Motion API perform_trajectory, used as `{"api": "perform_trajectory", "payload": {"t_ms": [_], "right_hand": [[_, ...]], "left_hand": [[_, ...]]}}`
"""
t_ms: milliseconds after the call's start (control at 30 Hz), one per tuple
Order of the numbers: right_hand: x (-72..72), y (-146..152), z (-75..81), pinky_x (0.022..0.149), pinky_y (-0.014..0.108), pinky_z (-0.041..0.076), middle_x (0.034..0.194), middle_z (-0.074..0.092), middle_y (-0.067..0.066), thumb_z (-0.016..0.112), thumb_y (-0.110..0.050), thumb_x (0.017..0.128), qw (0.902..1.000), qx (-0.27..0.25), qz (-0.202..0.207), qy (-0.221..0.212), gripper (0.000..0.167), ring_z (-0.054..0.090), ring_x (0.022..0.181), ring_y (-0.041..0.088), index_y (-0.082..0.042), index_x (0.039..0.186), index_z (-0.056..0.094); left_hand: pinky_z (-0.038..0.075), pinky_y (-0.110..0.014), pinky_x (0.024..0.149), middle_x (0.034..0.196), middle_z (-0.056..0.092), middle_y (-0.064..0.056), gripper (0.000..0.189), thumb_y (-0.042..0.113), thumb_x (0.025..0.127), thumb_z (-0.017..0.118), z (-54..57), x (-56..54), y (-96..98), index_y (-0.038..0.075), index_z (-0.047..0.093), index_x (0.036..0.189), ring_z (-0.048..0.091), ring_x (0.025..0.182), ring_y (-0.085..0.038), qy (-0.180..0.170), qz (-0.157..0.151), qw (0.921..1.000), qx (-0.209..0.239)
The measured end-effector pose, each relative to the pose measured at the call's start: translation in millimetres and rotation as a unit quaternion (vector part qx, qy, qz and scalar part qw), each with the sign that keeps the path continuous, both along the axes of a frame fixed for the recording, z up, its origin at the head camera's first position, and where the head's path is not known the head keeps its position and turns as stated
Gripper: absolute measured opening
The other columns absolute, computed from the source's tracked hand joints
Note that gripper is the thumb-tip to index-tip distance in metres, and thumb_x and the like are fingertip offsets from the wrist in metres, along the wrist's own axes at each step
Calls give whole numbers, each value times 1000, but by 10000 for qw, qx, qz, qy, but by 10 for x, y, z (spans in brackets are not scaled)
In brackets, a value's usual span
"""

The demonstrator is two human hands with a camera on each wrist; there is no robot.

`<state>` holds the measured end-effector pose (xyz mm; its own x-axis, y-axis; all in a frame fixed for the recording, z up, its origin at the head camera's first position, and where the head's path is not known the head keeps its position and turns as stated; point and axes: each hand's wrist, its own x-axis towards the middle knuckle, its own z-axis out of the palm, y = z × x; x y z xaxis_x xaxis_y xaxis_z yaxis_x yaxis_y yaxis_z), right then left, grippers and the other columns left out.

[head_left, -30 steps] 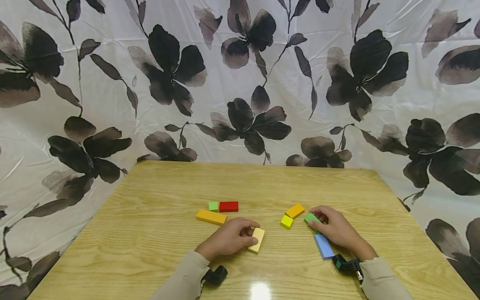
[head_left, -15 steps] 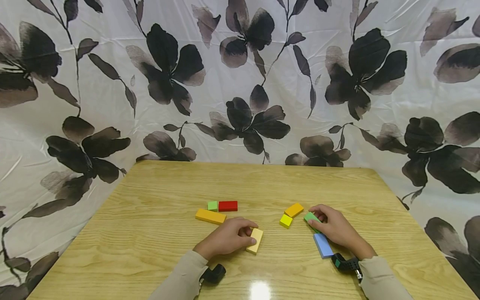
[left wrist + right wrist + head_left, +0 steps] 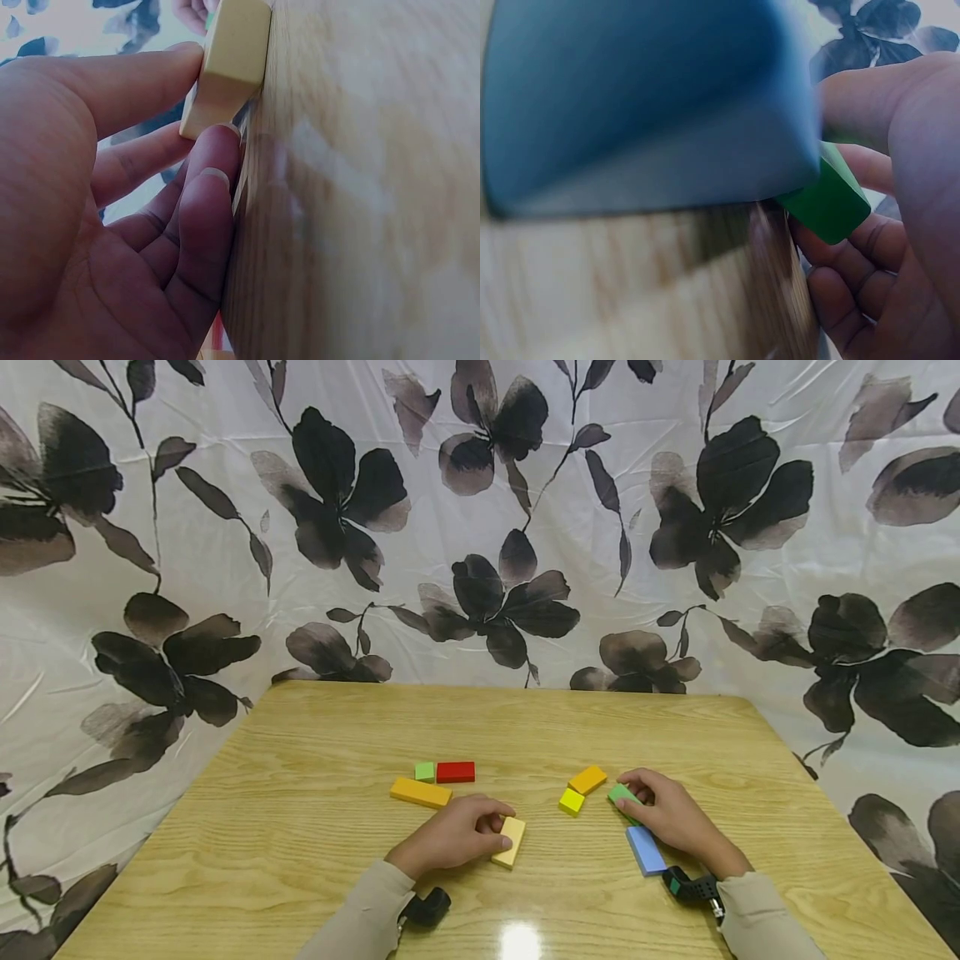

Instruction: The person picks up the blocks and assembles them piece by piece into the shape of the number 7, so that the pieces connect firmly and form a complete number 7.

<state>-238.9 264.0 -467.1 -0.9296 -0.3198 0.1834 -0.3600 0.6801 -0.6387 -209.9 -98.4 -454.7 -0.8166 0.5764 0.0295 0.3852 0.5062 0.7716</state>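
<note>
My left hand (image 3: 461,833) pinches a pale yellow block (image 3: 510,843) between thumb and fingers, and the block lies on the table. In the left wrist view the thumb presses one face of this pale block (image 3: 236,45), with fingertips at its other side. My right hand (image 3: 671,812) pinches a green block (image 3: 624,802) from both sides, partly covering it. Just in front of the green block lies a blue block (image 3: 646,850), near the right wrist. Large and blurred in the right wrist view, the blue block (image 3: 645,105) hides part of the green block (image 3: 829,199).
Left of centre lie a small light green block (image 3: 424,772), a red block (image 3: 456,772) and a long orange block (image 3: 420,792). Between the hands are a yellow cube (image 3: 572,802) and an orange block (image 3: 588,779). A floral cloth (image 3: 480,527) hangs behind the wooden table (image 3: 510,718).
Both hands keep their grip on the pale yellow and green blocks. The whole head view has shifted slightly; no block visibly moves on the table.
</note>
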Motion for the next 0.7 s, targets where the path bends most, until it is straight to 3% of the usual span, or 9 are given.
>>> {"api": "perform_trajectory", "payload": {"t_ms": [433, 700], "right_hand": [[13, -13, 12, 69, 29, 49, 97, 64, 0, 70, -23, 96, 9999, -51, -68, 108, 34, 57, 80, 12, -5, 124, 63], [15, -12, 14, 72, 30, 50, 97, 64, -1, 71, -26, 96, 9994, -227, -246, -38, 33, 58, 82, 14, -8, 122, 64]], "left_hand": [[49, -27, 81, 101, 64, 2, 37, 23, 94, 73, 12, 0, 0, 7, 68, 127, 56, 88, -8, -43, -24, 10000, 53], [50, -26, 81, 100, 64, 3, 37, 23, 93, 74, 13, 1, -9, 7, 68, 126, 57, 87, -8, -64, 17, 9999, 111]]}}
